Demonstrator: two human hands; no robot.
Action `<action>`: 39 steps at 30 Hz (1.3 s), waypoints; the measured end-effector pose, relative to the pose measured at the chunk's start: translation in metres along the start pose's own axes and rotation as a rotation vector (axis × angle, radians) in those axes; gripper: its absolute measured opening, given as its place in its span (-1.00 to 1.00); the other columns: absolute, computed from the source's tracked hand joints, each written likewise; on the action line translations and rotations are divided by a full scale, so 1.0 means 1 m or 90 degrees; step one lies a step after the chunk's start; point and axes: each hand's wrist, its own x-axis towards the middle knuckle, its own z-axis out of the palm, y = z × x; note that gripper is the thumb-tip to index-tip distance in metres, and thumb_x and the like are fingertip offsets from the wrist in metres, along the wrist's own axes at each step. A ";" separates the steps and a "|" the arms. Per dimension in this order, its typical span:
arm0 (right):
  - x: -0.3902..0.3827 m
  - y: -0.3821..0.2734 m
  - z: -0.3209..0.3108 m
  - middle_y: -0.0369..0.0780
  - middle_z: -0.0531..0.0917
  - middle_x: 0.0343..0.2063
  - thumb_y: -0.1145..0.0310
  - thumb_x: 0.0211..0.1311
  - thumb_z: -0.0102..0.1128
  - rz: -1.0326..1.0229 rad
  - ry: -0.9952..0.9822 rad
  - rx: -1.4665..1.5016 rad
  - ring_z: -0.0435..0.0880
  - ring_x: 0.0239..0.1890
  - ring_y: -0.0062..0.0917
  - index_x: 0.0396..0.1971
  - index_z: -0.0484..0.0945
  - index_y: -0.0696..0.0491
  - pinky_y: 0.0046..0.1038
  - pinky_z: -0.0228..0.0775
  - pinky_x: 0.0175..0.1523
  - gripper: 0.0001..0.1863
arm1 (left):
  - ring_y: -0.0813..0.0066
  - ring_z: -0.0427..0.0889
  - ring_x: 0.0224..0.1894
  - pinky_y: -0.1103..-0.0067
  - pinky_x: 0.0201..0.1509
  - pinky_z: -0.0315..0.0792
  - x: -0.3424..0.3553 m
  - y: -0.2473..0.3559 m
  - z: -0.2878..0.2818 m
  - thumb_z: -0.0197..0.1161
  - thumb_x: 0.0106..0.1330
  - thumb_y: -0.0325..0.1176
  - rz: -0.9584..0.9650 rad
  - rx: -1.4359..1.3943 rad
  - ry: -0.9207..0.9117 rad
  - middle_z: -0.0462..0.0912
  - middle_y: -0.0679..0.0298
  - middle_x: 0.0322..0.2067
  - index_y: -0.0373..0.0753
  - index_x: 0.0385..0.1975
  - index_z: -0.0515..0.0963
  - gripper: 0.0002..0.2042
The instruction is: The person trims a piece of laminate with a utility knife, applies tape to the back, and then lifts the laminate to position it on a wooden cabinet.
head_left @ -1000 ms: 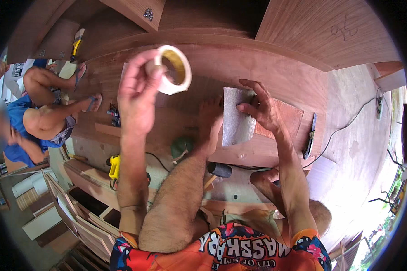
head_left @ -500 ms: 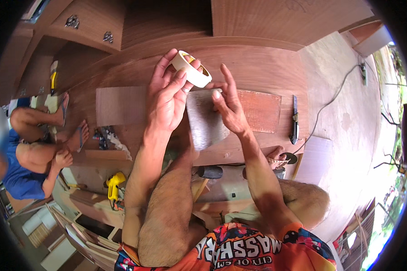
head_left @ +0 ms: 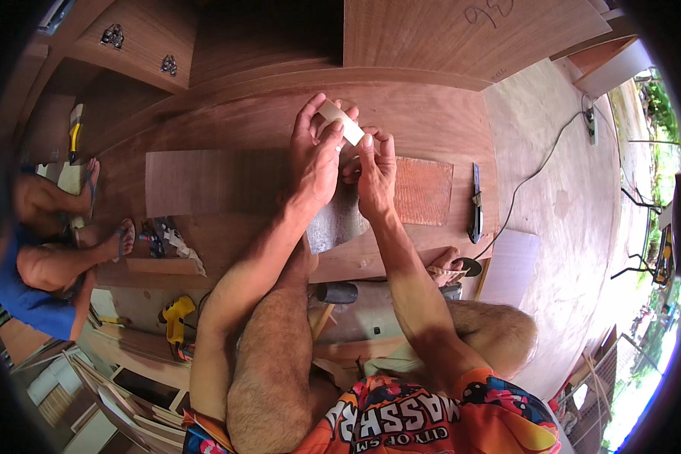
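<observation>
A roll of cream masking tape (head_left: 340,122) is held up over the wooden panel by my left hand (head_left: 315,163), its fingers and thumb around the ring. My right hand (head_left: 376,170) is closed, thumb and forefinger pinching at the tape's lower right edge; a lifted tape end cannot be made out. Below my hands lies a shiny grey sheet (head_left: 337,227), partly covered by them. An orange-brown rectangular piece (head_left: 425,191) is to its right, and a dark wood-grain strip (head_left: 216,183) stretches left. Farther right rests a utility knife (head_left: 476,204).
A wooden cabinet (head_left: 408,38) with metal hinges (head_left: 112,36) borders the far side. Another person (head_left: 49,280) sits at the left. Near my legs are a black mallet head (head_left: 337,293) and a yellow power tool (head_left: 176,319). A cable (head_left: 538,163) crosses the right-hand floor.
My right hand has gone from spread fingers beside the tape to a pinch at its edge. The roll has turned, its outer band now facing up. The view has shifted slightly.
</observation>
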 end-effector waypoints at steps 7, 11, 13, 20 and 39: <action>0.011 -0.014 -0.007 -0.39 0.49 -0.61 0.13 0.51 0.23 0.028 0.106 -0.013 0.41 -0.70 -0.73 -0.17 0.60 0.08 -0.62 0.33 -0.64 -0.71 | 0.06 0.45 0.39 0.28 0.48 0.32 -0.005 -0.018 -0.017 0.16 0.50 -0.55 0.016 -0.007 -0.042 0.30 -0.01 0.36 -0.26 0.48 0.14 -0.41; 0.035 -0.041 -0.034 -0.39 0.37 -0.72 0.05 0.47 0.28 0.062 0.188 0.007 0.33 -0.76 -0.71 -0.33 0.54 0.18 -0.61 0.23 -0.67 -0.57 | 0.07 0.45 0.39 0.30 0.46 0.33 -0.002 -0.022 -0.019 0.15 0.50 -0.53 0.027 -0.004 -0.056 0.33 0.02 0.34 -0.25 0.49 0.13 -0.41; 0.041 -0.040 -0.051 -0.26 0.64 -0.45 0.05 0.47 0.27 -0.047 0.103 -0.055 0.42 -0.69 -0.74 -0.05 0.59 0.21 -0.66 0.27 -0.61 -0.55 | 0.09 0.46 0.38 0.31 0.44 0.35 0.000 -0.024 -0.017 0.14 0.50 -0.52 0.028 -0.025 -0.052 0.33 0.03 0.35 -0.26 0.49 0.12 -0.41; 0.034 -0.039 -0.023 -0.24 0.72 -0.05 -0.03 0.56 0.09 -0.024 -0.103 -0.267 0.58 -0.37 -0.72 0.38 0.43 0.05 -0.65 0.44 -0.32 -0.41 | 0.23 0.65 0.16 0.36 0.26 0.51 0.006 -0.020 -0.019 0.13 0.51 -0.46 0.012 -0.113 -0.109 0.55 0.08 0.14 -0.31 0.45 0.23 -0.47; 0.053 -0.035 -0.026 -0.11 0.56 -0.21 0.44 0.52 0.07 -0.317 0.076 -0.117 0.76 -0.28 -0.30 0.11 0.17 0.02 -0.25 0.73 -0.14 -0.67 | 0.55 0.62 -0.07 0.51 0.01 0.54 -0.006 -0.030 -0.013 0.21 0.56 -0.25 -0.020 0.191 -0.176 0.61 0.32 -0.13 -0.23 -0.04 0.44 -0.79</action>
